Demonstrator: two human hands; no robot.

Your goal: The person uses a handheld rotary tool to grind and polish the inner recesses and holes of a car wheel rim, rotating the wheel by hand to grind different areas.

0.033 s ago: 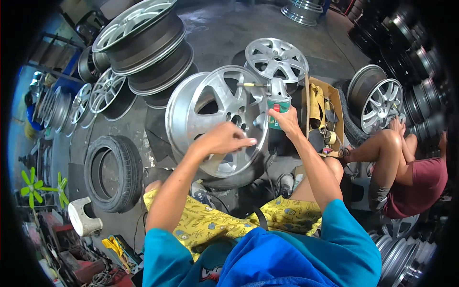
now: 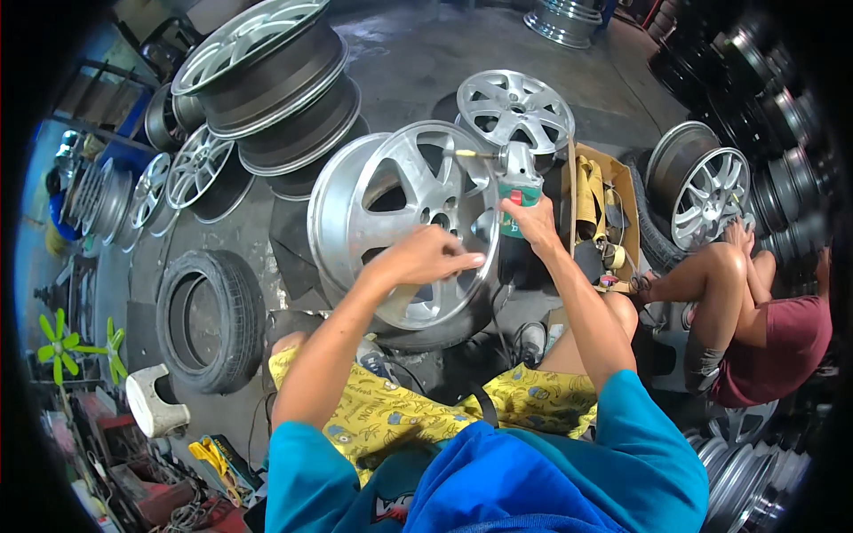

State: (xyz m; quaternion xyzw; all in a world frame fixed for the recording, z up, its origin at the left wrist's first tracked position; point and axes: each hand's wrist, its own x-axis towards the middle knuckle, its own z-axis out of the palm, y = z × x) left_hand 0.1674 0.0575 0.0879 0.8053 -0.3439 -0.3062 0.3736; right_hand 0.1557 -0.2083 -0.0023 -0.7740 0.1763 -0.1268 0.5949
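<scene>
A silver alloy wheel (image 2: pixel 391 186) stands tilted on a black tyre (image 2: pixel 435 338) in front of me. My left hand (image 2: pixel 431 258) is at its lower spokes, thumb and fingers apart, with some fingertips hidden. My right hand (image 2: pixel 531 218) grips a green and silver power tool (image 2: pixel 520 185) at the wheel's right edge; a narrow attachment (image 2: pixel 466 154) points left from the tool over the upper spokes. Another silver wheel (image 2: pixel 515 93) lies behind. A cardboard box (image 2: pixel 626 240) holding yellow rolls (image 2: pixel 586 186) sits just right of the tool.
Stacked rims (image 2: pixel 284 133) and more wheels (image 2: pixel 187 164) line the left, above a loose tyre (image 2: pixel 209 322) and white stool (image 2: pixel 155 400). At right, another person in maroon (image 2: pixel 773 346) sits by a silver wheel (image 2: pixel 702 195) and dark rim stacks (image 2: pixel 760 124). Cluttered tools (image 2: pixel 151 480) lie lower left.
My left hand has shifted very slightly right along the wheel. My right hand and the tool are almost unchanged.
</scene>
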